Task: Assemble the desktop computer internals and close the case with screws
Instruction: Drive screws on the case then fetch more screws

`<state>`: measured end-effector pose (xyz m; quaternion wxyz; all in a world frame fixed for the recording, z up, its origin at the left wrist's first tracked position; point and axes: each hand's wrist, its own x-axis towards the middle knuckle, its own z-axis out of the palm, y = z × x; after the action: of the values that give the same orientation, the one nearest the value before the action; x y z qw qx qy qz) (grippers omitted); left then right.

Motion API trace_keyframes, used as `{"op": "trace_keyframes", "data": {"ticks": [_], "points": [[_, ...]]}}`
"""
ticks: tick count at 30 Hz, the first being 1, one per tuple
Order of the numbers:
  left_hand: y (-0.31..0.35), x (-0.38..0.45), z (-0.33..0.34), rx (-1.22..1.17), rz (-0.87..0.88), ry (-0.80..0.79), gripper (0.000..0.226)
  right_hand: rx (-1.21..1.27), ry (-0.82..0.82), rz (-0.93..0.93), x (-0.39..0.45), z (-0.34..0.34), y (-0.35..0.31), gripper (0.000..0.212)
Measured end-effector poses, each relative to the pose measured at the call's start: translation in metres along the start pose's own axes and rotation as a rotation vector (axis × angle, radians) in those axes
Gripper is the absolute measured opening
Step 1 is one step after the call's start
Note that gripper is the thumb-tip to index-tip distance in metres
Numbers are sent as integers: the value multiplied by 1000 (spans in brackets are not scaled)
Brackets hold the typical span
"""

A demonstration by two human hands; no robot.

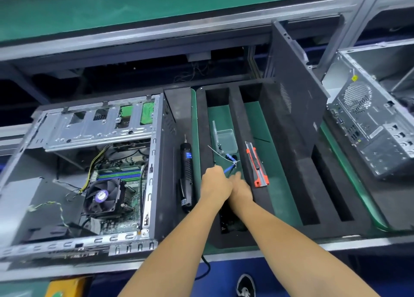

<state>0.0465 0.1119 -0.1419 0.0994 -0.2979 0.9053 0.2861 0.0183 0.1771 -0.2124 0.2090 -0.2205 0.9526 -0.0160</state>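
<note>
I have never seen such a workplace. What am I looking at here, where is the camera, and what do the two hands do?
There is one picture, taken by a camera worn on the person's head, looking forward and down at a workbench. No robot is here: two bare arms reach in from below.

On the left lies an open grey metal computer case, with a black cooling fan on its circuit board. Beside it is a black foam tray with long slots. On the tray lie a black electric screwdriver and a red and grey utility knife. In a slot stands a small clear plastic box. A black case side panel leans upright behind.

The left hand and the right hand meet over that slot, near a blue-handled tool. Which hand holds it I cannot tell, because the fingers are hidden.
</note>
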Motion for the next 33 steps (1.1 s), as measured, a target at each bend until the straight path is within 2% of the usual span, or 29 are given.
{"op": "trace_keyframes", "data": {"ticks": [4,7,12,14,16,19,21,24,26,29,33], "points": [[-5,-3,-2,-16,21,13,22,82,67,47,1,2,-2,30],[-8,-4,-4,-16,32,21,22,121,24,54,-1,2,-2,26],[-9,-4,-4,-25,35,16,22,42,-44,36,-1,-2,-1,29],[-8,-6,-4,-33,34,4,21,111,-26,65,-5,-10,-3,27],[-5,-6,-6,-71,16,-8,20,240,12,142,-7,-24,-5,24],[2,-1,-17,-307,-88,-14,18,481,112,210,-7,-58,-7,13],[8,2,-27,-454,-128,-16,16,713,232,237,-6,-83,-6,20],[17,3,-43,-714,-95,-48,24,1113,296,232,-11,-118,-7,26],[22,2,-55,-831,-41,20,21,1248,277,203,-16,-134,-11,26],[28,0,-72,-812,41,150,23,1399,253,189,-20,-149,-16,27],[25,-5,-90,-696,127,233,24,1512,184,191,-22,-163,-22,22]]}}
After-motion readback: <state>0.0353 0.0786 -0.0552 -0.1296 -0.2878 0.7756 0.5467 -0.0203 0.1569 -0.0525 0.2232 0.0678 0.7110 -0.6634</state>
